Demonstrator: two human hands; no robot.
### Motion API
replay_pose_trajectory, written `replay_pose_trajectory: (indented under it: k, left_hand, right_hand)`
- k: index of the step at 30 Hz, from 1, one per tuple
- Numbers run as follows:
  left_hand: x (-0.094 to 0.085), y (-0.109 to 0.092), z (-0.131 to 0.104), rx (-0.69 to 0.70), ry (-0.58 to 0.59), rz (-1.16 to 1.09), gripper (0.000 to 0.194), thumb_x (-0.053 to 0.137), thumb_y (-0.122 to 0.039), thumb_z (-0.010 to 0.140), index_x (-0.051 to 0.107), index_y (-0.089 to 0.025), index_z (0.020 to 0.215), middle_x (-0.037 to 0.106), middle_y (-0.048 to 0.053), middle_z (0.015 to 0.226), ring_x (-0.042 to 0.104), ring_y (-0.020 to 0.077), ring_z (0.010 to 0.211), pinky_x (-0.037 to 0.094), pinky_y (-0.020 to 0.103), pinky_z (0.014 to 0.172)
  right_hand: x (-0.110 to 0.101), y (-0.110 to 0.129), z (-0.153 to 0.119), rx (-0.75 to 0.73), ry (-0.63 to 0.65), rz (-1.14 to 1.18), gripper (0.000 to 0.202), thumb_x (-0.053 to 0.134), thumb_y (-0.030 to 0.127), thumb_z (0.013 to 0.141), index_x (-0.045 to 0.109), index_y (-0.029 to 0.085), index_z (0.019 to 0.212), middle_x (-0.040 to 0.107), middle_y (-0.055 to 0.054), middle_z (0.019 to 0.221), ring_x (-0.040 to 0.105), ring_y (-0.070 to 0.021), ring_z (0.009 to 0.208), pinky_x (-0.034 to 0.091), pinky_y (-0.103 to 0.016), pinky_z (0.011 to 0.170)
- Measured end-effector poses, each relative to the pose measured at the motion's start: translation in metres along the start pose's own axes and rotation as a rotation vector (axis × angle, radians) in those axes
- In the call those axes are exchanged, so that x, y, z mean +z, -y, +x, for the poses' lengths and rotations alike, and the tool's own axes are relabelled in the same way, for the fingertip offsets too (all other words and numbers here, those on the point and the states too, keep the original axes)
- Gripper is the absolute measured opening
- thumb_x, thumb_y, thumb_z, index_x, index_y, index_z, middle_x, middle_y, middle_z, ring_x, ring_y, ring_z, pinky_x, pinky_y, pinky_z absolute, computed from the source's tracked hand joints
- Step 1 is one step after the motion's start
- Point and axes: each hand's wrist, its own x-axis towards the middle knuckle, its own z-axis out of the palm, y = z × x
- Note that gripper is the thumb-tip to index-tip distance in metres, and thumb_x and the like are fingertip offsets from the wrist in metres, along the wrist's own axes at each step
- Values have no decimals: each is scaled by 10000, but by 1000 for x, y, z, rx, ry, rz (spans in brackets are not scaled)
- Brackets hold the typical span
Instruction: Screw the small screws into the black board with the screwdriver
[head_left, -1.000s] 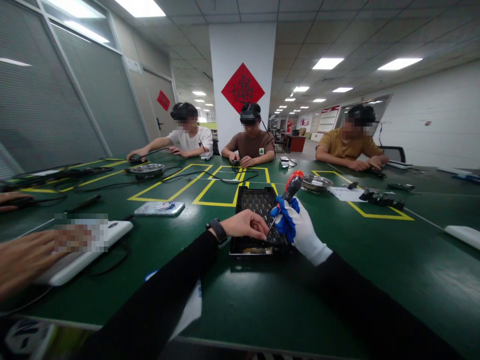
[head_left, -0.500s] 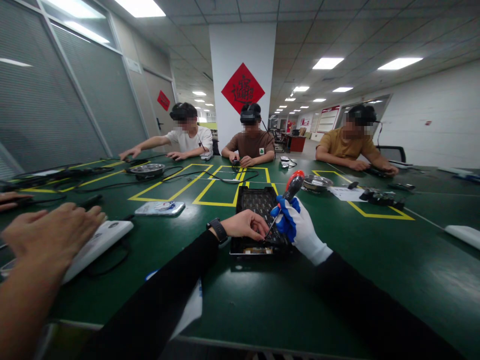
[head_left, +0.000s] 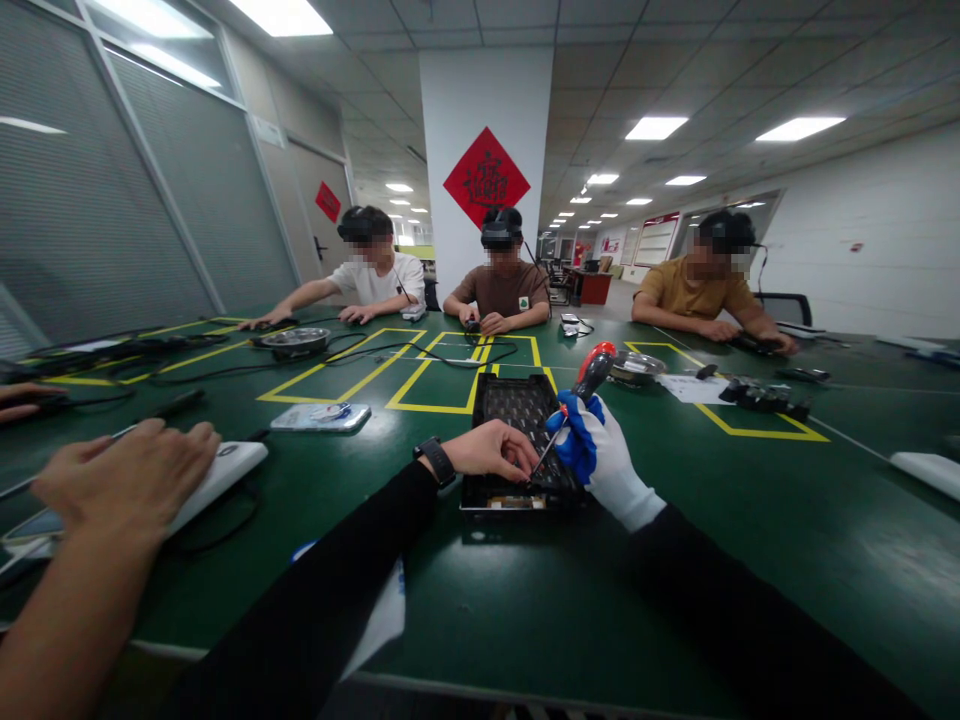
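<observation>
My right hand (head_left: 602,452), in a white glove with blue-coated fingers, is wrapped round a screwdriver (head_left: 594,368) with a red and dark grey handle. Its shaft slants down to the left, into the near part of a black plastic case (head_left: 517,400). The case lies on the table and has a patterned inner surface, with a pale brownish part at its near end. My bare left hand (head_left: 496,450), a dark watch on its wrist, rests over the case's near left part. Its thumb and fingers pinch beside the screwdriver tip; whatever they hold is too small to make out.
A phone (head_left: 321,418) lies left of the case. At far left a co-worker's hand (head_left: 139,465) reaches across a white power strip (head_left: 225,472). Three people sit opposite. Metal dishes (head_left: 636,366), a white paper (head_left: 686,388) and black parts (head_left: 765,396) are to the right.
The screwdriver handle and my right hand have shifted very slightly right. My left hand stays in place. The co-worker's hand at left has moved a little to the right.
</observation>
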Motion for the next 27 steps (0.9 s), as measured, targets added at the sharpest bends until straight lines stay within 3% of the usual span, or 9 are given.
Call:
replay_pose_trajectory:
  k: [11, 17, 22, 27]
  left_hand:
    - [2, 0, 0, -28, -107, 1, 411, 710, -364, 561, 662, -82, 856, 674, 77, 749, 601, 118, 653, 445, 202, 614]
    - [2, 1, -1, -23, -90, 4, 406, 698, -369, 578, 664, -82, 863, 674, 84, 769, 600, 122, 664, 455, 217, 646]
    - [1, 0, -2, -13, -81, 39, 394, 684, -371, 599, 667, -85, 869, 671, 83, 756, 587, 118, 644, 445, 210, 619]
    - [2, -3, 0, 25, -134, 86, 380, 655, -408, 623, 671, -96, 838, 661, 63, 745, 567, 113, 645, 425, 206, 613]
  right_hand:
    - [-4, -3, 1, 20, -33, 24, 288, 584, 399, 722, 485, 207, 913, 605, 20, 646, 471, -52, 404, 382, -152, 369]
    - [-7, -3, 6, 95, 42, 99, 361, 539, 430, 743, 536, 151, 973, 617, -18, 666, 491, -65, 422, 400, -173, 377]
    - [-4, -6, 2, 15, -58, -20, 321, 598, 437, 692, 506, 177, 856, 605, 18, 634, 452, -40, 400, 355, -140, 354]
    - [-7, -4, 8, 19, -133, 78, 319, 605, 443, 680, 514, 180, 834, 585, 30, 600, 439, -37, 394, 351, -140, 353]
